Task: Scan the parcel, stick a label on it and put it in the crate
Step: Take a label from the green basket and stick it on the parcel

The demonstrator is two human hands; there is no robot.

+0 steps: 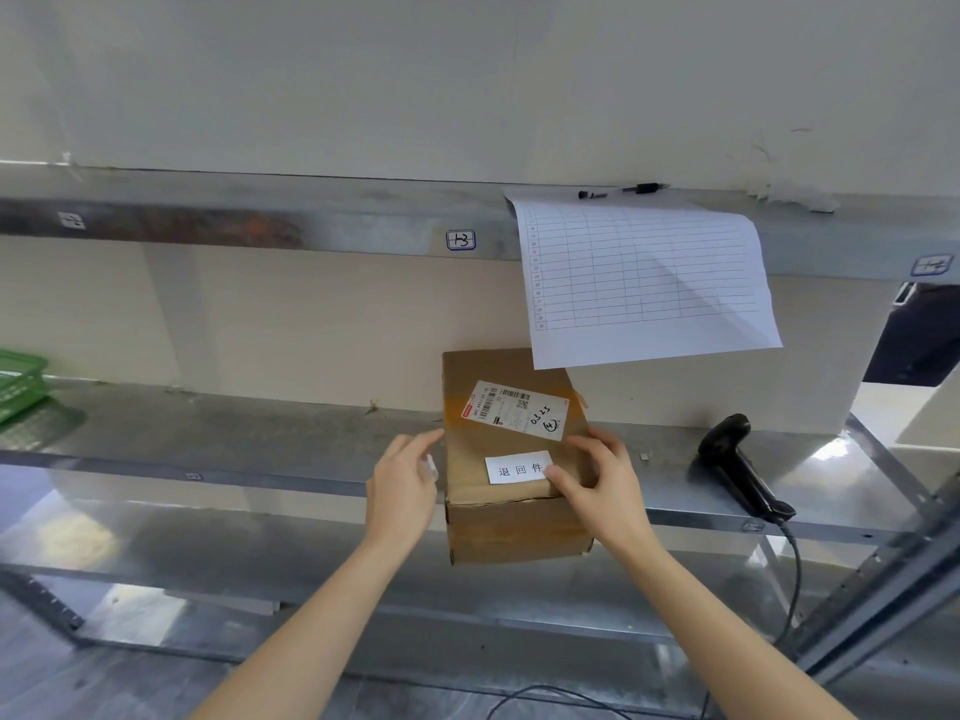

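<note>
Labelling looks nearly done — right hand (602,480) fingers (558,478) press the white label (517,467) onto the parcel (511,459) at the shelf (260,433) front edge, left hand (402,475) loosely spread beside it — next, seemingly, the green crate (18,381) at the shelf's left end.

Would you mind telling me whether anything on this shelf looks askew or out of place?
The brown cardboard parcel overhangs the metal shelf edge, and its printed shipping label sits crooked. Otherwise nothing stands out.

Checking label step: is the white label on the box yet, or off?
On. The white label lies flat on the box top, right hand fingers pressing its right edge.
</note>
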